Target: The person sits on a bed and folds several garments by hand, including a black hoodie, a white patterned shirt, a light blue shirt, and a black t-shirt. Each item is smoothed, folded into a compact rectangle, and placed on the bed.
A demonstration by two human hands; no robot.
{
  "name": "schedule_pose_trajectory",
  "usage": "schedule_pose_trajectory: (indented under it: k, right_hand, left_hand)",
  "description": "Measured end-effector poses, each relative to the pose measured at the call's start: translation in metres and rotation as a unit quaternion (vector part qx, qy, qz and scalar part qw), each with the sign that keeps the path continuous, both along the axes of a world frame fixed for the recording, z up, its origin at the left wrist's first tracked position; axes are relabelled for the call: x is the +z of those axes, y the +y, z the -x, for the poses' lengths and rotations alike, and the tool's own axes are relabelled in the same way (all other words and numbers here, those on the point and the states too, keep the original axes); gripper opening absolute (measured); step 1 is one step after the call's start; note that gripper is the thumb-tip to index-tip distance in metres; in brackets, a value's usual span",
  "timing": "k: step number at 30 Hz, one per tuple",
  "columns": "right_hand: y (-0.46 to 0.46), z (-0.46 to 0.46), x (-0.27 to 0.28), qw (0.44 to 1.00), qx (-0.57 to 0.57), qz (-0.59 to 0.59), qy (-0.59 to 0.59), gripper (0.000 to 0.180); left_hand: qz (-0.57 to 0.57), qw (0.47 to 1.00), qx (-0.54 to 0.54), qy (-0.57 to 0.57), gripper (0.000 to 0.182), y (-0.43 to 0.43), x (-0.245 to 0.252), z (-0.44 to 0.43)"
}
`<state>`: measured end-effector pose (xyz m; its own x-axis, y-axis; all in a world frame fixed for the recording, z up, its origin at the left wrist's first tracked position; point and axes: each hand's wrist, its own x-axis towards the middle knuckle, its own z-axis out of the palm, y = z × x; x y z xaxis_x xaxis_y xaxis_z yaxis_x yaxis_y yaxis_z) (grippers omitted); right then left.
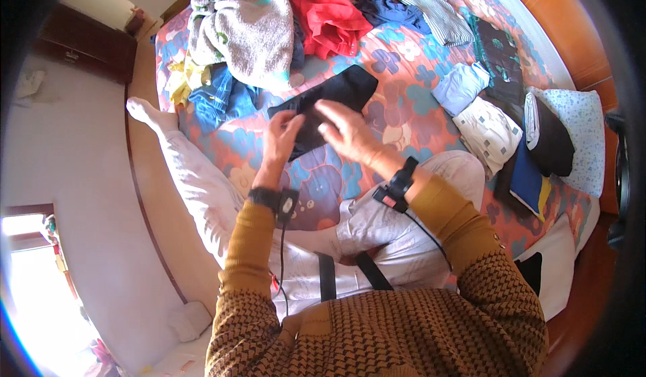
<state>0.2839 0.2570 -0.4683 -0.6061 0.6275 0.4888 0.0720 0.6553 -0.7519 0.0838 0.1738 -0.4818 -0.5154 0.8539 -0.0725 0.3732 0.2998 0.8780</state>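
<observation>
A black cloth garment (pixel 348 87), laid out in a long folded shape, lies on the flowered bedspread (pixel 315 188) in front of me. My left hand (pixel 283 135) is at the garment's near left edge, its thumb and forefinger close together; whether cloth is pinched between them cannot be made out. Over the middle of the garment is my right hand (pixel 345 130), fingers apart, with nothing visible in it. Just beyond the black cloth lie a grey fleecy garment (pixel 252 34) and a red garment (pixel 328 19). Blue jeans (pixel 217 97) rest to the left.
At the right lie a light blue folded cloth (pixel 460 87), white checked cloth (pixel 488 130), dark folded garment (pixel 552 137) and pale pillow (pixel 580 119). Striped cloth (pixel 434 11) and navy cloth (pixel 388 11) lie at the far side. A yellow cloth (pixel 186 79) sits near my outstretched leg.
</observation>
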Motion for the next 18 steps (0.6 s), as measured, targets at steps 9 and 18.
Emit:
schedule_pose_trajectory:
  k: [9, 18]
  right_hand:
    - [-0.040, 0.020, -0.001, 0.977, 0.131, -0.120, -0.115, 0.081]
    - [-0.059, 0.018, 0.005, 0.985, 0.165, -0.012, -0.054, 0.109]
  left_hand:
    - [0.111, 0.988, 0.106, -0.026, 0.049, -0.028, -0.033, 0.028]
    - [-0.054, 0.974, 0.142, -0.167, 0.028, -0.062, -0.001, -0.021]
